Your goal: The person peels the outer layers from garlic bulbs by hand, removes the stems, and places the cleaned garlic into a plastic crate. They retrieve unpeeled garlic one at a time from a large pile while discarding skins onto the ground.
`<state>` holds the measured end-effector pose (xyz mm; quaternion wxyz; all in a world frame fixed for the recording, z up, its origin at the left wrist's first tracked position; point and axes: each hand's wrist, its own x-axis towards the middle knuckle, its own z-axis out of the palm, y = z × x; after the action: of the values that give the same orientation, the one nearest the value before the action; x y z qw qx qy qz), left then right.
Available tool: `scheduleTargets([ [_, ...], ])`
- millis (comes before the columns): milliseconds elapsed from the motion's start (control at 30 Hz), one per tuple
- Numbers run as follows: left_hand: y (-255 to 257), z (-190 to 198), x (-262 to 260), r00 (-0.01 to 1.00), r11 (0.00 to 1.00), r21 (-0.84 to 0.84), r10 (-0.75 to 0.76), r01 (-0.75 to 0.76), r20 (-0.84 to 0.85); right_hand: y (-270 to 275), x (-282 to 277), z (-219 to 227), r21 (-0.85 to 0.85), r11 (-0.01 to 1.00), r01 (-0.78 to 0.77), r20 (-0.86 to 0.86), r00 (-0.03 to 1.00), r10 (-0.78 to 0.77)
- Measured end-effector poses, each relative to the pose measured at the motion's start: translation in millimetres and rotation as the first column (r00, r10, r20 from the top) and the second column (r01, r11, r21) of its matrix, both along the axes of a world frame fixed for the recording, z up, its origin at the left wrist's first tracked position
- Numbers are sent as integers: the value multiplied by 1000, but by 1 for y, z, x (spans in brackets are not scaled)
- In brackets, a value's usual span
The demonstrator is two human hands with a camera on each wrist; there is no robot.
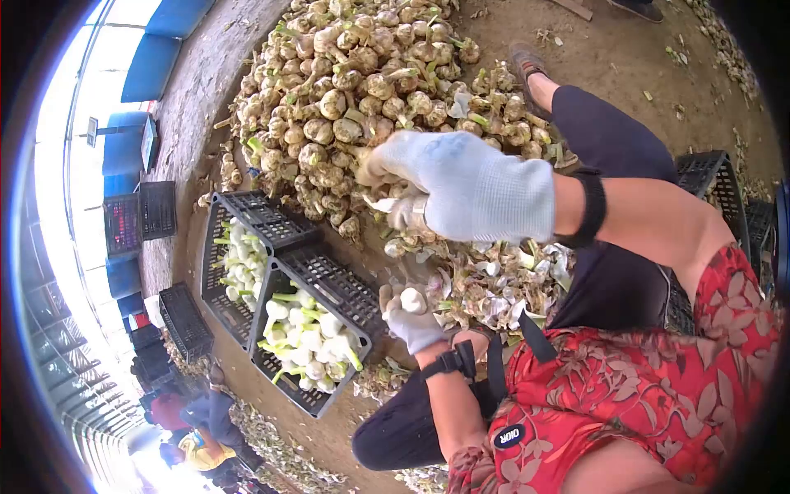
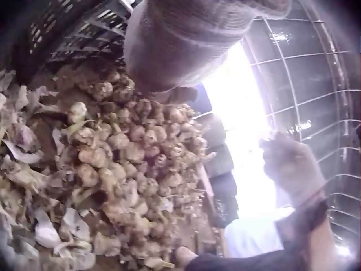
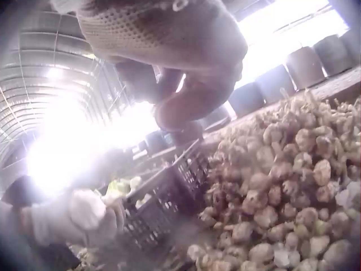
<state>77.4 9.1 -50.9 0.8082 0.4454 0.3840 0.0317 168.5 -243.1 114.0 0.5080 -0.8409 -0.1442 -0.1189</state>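
Observation:
My left hand [image 1: 416, 329], in a pale glove, grips a white garlic bulb [image 1: 413, 300] near my knee. In the right wrist view that same garlic bulb [image 3: 86, 209] shows at the lower left. My gloved right hand [image 1: 473, 185] is over the near side of a heap of unpeeled garlic [image 1: 329, 103], its fingers curled. Beside its fingertips a pale narrow piece [image 1: 378, 203] shows; I cannot tell whether the hand holds it. In the right wrist view the curled fingers [image 3: 194, 104] hang above the heap's edge. The left wrist view has the left glove [image 2: 180, 48] across its top.
Two black crates of white, green-stemmed garlic [image 1: 313, 342] stand left of my left hand. Loose skins [image 1: 502, 284] lie between my legs. Another black crate [image 1: 714, 177] is behind my right leg. Farther off are stacked crates [image 1: 140, 214] and people [image 1: 197, 432].

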Motion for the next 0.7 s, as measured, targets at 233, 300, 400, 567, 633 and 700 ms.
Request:
scheduleTargets([
  [233, 25, -134, 73, 817, 304, 767, -341, 564, -465, -28, 5, 17, 87, 995, 38, -193, 981, -21],
  [300, 20, -128, 79, 690, 14, 719, -295, 695, -661, -29, 6, 19, 63, 997, 40, -235, 972, -24],
  [400, 17, -124, 75, 752, 82, 776, -328, 626, -572, -26, 6, 15, 16, 1000, -10, -229, 973, 13],
  [567, 14, -96, 60, 770, 118, 783, -318, 611, -553, -12, -1, 1, -105, 986, -133, -179, 977, 113],
  [633, 10, -79, 46, 962, 842, 465, -226, 273, -155, -10, -8, -7, -224, 940, -259, -267, 944, 196],
  [700, 9, -29, 30, 976, 967, -142, -202, 212, 78, -3, -17, -19, -325, 863, -387, -362, 894, 264],
])
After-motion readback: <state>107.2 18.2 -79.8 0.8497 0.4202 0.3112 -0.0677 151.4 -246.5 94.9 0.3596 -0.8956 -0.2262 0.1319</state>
